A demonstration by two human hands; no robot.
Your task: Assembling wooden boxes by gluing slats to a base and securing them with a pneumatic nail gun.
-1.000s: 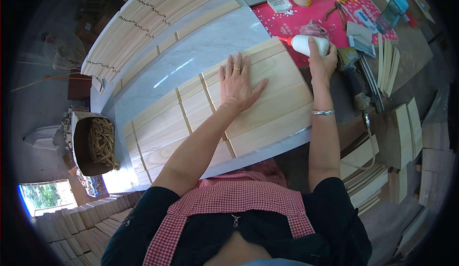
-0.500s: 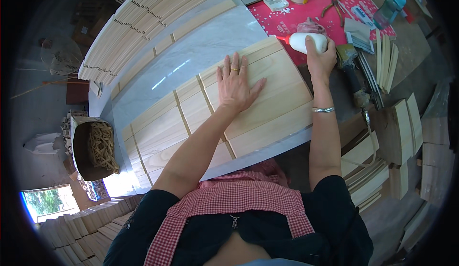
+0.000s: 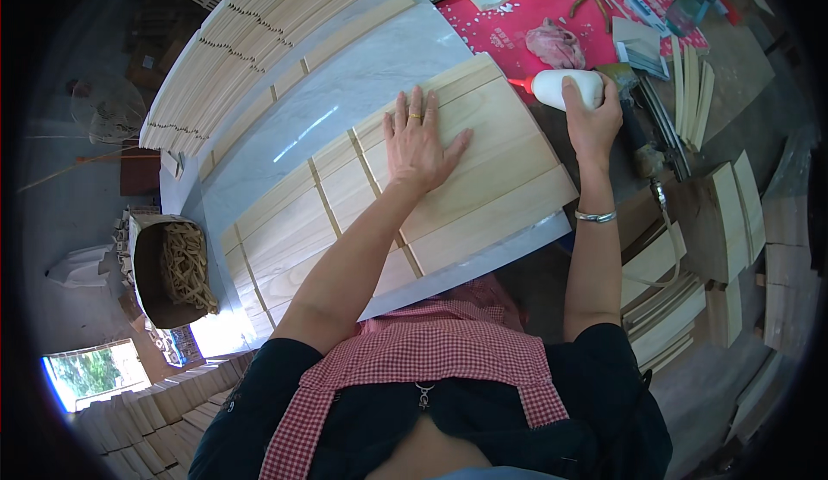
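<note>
It was a cluttered woodworking shop, and the table (image 3: 345, 100) had a pale, glossy top. On it lay a wooden panel (image 3: 483, 178) of light boards set side by side, reaching the near edge. The left hand (image 3: 420, 139) lay flat on the panel with its fingers spread wide, a ring on one finger. The right hand (image 3: 593, 118), a bracelet (image 3: 596, 216) on its wrist, was wrapped around a white glue bottle (image 3: 561, 87) with a red nozzle, just off the panel's right corner. Beyond the bottle lay a red mat (image 3: 552, 6) strewn with small tools and a crumpled pink rag (image 3: 555, 44). Stacked slats (image 3: 259, 31) ran along the table's far side, and a box of shavings (image 3: 177, 269) stood to the left.
</note>
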